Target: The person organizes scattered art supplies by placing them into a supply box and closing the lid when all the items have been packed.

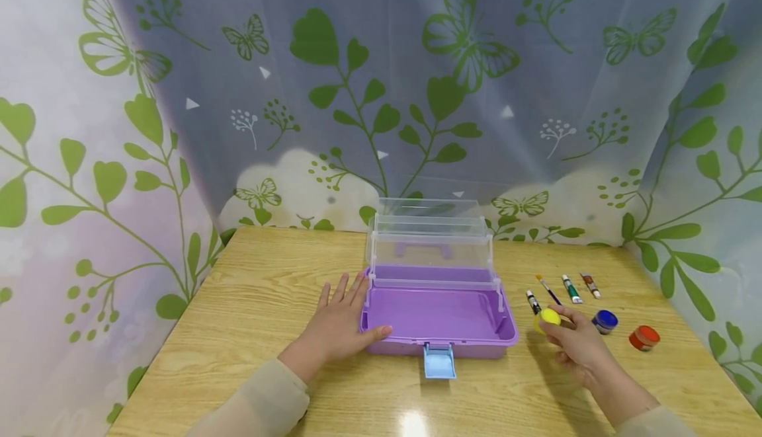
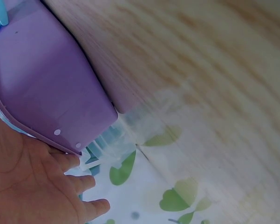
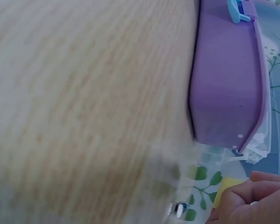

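Observation:
A purple plastic storage box (image 1: 437,315) stands on the table with its clear lid and trays (image 1: 431,245) folded up at the back. My left hand (image 1: 339,321) rests on the box's left rim, fingers spread and straight, thumb over the front corner; the left wrist view shows the palm against the purple side (image 2: 51,79). To the right of the box, my right hand (image 1: 574,341) holds a small yellow paint jar (image 1: 549,318) between thumb and fingers. In the right wrist view, part of the yellow jar (image 3: 226,189) shows beside the curled fingers. A light-blue latch (image 1: 439,361) hangs down at the box's front.
Right of the box lie a black paint tube (image 1: 533,301), a paintbrush (image 1: 549,289), a green tube (image 1: 571,289) and a brown tube (image 1: 591,285). A blue jar (image 1: 604,321) and a red jar (image 1: 644,337) stand near the right hand. A printed curtain (image 1: 369,93) backs the table.

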